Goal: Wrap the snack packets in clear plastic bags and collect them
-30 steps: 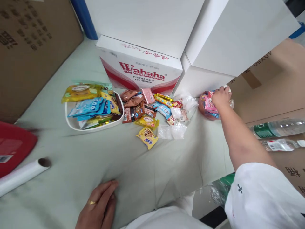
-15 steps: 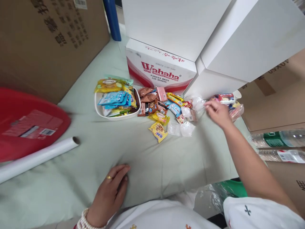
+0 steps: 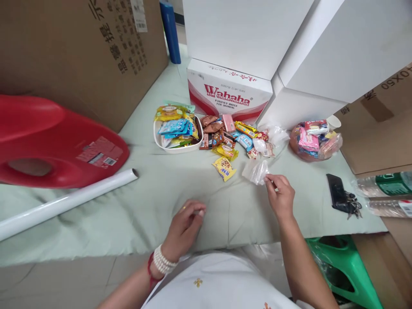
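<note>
My right hand (image 3: 280,195) pinches the edge of a crumpled clear plastic bag (image 3: 256,171) between thumb and fingers, and the bag rests on the cloth. My left hand (image 3: 186,227) lies near the front of the table, fingers curled against the thumb, with nothing seen in it. Beyond the hands is a heap of wrapped snacks, among them a yellow cookie packet (image 3: 224,168), a blue packet (image 3: 245,141) and a pink packet (image 3: 228,123). A white container (image 3: 178,150) to the left is piled with more packets. Another clear plastic bag (image 3: 278,134) lies behind the heap.
A brownish bowl (image 3: 295,143) of snacks stands right. A phone (image 3: 336,194) with keys (image 3: 353,204) lies near the right edge. Left are a red jug (image 3: 61,124) and a white tube (image 3: 71,201). A Wahaha carton (image 3: 228,95) and white boxes (image 3: 244,34) stand behind.
My right hand has moved from the rear plastic bag towards me and now grips the nearer one. My left hand has shifted forward and right in view. The camera view has turned too.
</note>
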